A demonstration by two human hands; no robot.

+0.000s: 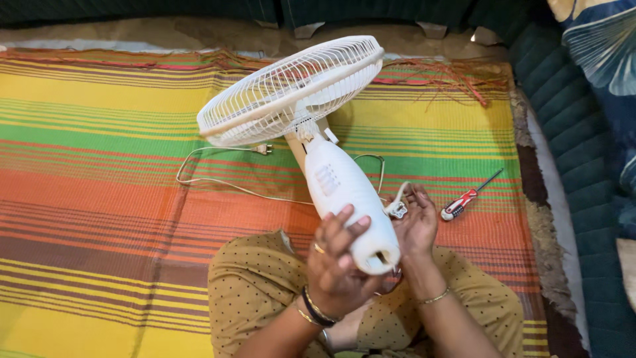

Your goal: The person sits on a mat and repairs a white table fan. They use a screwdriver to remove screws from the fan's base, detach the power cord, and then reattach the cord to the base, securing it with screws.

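A white electric fan is tilted in front of me, its round grille pointing away and its smooth motor housing toward my lap. My left hand wraps the rear end of the housing from the left. My right hand cups the housing's right side, fingers spread near a small white fitting where the cord comes out. The fan's white cord loops over the mat to a plug.
A red-handled screwdriver lies on the striped mat to the right of my hands. A dark quilted cushion edge runs along the right side. My knees in dotted mustard fabric sit below the fan.
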